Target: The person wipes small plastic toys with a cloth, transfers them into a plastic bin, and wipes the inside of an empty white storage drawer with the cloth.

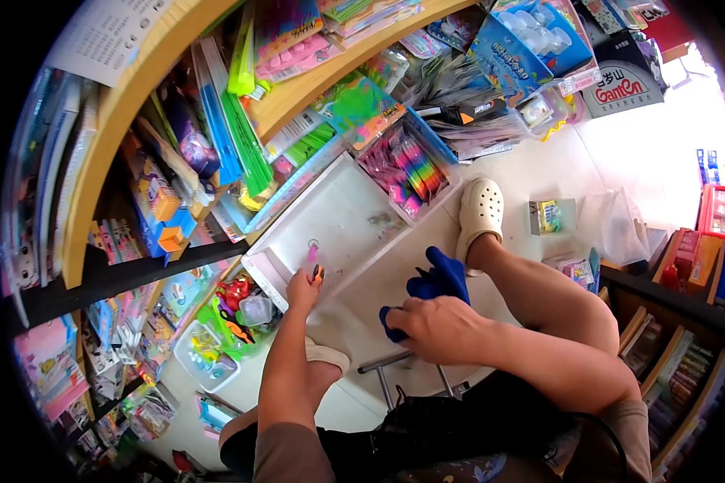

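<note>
My left hand (303, 291) is closed at the near left end of a white drawer-like bin (286, 233). A small pink item with a ring at its tip (312, 253) sticks out from its fingers, and a small orange and black piece (319, 275) shows beside them; their exact kind is unclear. My right hand (449, 328) is wrapped around a bunched dark blue cloth (441, 278), held above the floor in front of my knees. Most of the white bin's bottom is bare, with a few small marks or bits on it.
Left of me stand wooden shelves (298, 88) packed with books and stationery. A clear box of rainbow-coloured items (415, 165) adjoins the bin. Small tubs of toys (208, 358) sit at lower left. A plastic bag (616, 229) and small boxes lie on the right.
</note>
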Tool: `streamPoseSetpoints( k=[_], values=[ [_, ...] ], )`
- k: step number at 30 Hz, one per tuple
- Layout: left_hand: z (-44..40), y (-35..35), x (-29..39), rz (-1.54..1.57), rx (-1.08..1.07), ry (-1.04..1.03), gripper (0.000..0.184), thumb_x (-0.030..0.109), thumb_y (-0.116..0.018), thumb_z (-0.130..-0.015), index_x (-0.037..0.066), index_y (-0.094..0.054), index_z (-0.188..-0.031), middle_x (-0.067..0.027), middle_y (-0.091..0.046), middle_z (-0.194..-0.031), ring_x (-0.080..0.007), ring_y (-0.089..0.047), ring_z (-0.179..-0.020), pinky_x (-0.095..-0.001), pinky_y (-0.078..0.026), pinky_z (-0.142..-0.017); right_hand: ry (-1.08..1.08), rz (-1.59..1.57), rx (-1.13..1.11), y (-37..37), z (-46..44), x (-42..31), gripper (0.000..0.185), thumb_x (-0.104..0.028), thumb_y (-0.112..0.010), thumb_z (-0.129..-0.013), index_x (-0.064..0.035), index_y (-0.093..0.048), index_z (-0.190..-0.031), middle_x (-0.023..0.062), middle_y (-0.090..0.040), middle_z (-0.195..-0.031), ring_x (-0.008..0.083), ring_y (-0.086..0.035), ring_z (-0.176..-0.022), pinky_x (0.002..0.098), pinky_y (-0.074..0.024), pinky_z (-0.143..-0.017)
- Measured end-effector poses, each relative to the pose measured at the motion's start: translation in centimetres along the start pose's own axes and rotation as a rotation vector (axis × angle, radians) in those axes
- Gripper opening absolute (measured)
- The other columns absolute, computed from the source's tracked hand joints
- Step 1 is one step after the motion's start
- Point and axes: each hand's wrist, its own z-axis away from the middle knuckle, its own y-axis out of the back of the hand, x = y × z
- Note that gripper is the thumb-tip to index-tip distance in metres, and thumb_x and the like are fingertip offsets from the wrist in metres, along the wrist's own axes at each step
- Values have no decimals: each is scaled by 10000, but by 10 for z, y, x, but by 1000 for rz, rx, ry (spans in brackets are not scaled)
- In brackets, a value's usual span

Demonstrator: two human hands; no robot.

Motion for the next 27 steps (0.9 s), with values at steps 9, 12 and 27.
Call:
streamPoseSetpoints(
  k=[9,12,27],
  values=[
    [67,111,78,1298,-261,3,216,132,-558,-852,86,-481,-1049,-19,-585,-907,-110,-555,-766,-261,-447,-700,-241,-414,560,7,-23,-3,302,-234,-568,-806,-26,-506,-1015,215,-597,-898,379,-587,-833,437,-463,-708],
    [105,144,121,1534,-248,-92,180,150,-534,-866,91,-516,-1035,-19,-585,-909,-131,-564,-779,-272,-448,-733,-93,-544,741,-8,-36,-11,319,-241,-571,-811,-25,-495,-1033,215,-593,-873,383,-580,-837,428,-460,-720],
    [175,169,182,1925,-277,-28,676,629,-333,-856,116,-382,-1294,-62,-449,-1285,-208,-432,-1186,-375,-346,-996,180,-192,934,-22,-54,-61,204,-238,-603,-775,-184,-579,-971,75,-494,-868,308,-576,-675,401,-484,-567]
  ],
)
